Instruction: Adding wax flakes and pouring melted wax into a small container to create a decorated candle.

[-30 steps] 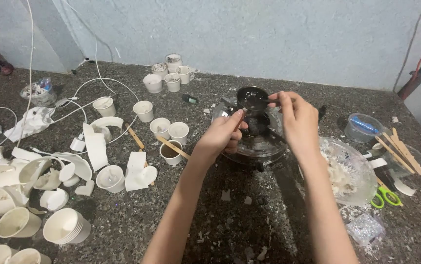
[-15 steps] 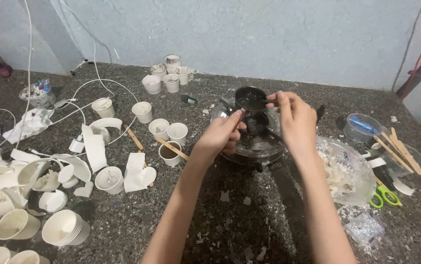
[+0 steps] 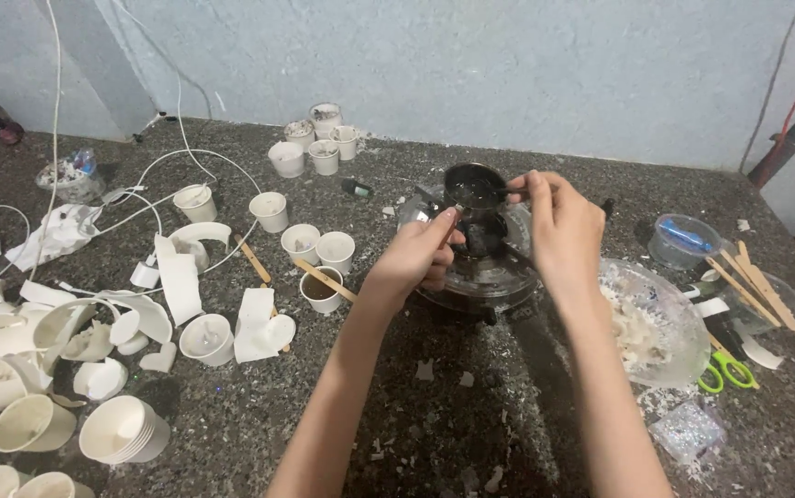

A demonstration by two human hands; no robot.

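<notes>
A: What are the hands doing?

B: Right hand (image 3: 559, 226) is pinching the short handle of a small dark round metal ladle (image 3: 473, 185), fingers closed on it. Ladle is sitting level, above the round glass-lidded electric pot (image 3: 471, 267) at table centre.

A: Left?

B: Left hand (image 3: 416, 258) is curling shut around a thin stick-like tool (image 3: 450, 218), tip pointing up toward the ladle's rim. Can't tell whether the tip is touching the ladle. Hand is hovering over the pot's near-left edge.

A: Ladle contents?

B: Looking dark and glossy inside, can't tell more.

A: What's lying around them?

B: Everything is sitting on a dark speckled stone countertop (image 3: 471, 433). Just right of the pot, a clear plastic bowl of white flakes (image 3: 651, 327) is almost touching the right forearm. Green-handled scissors (image 3: 728, 371) are lying beside that bowl, wooden sticks (image 3: 753, 286) resting across a smaller clear dish further right.

A: Left side?

B: Small white paper cups (image 3: 316, 244) are standing near the pot, one with a wooden stick (image 3: 324, 278) leaning across it. Torn white cup pieces (image 3: 176, 277) and stacked cups (image 3: 121, 429) are spreading toward the left edge. White cables (image 3: 167, 166) are running across the back left. More cups (image 3: 319, 138) are grouping by the pale blue wall (image 3: 508, 65).
</notes>
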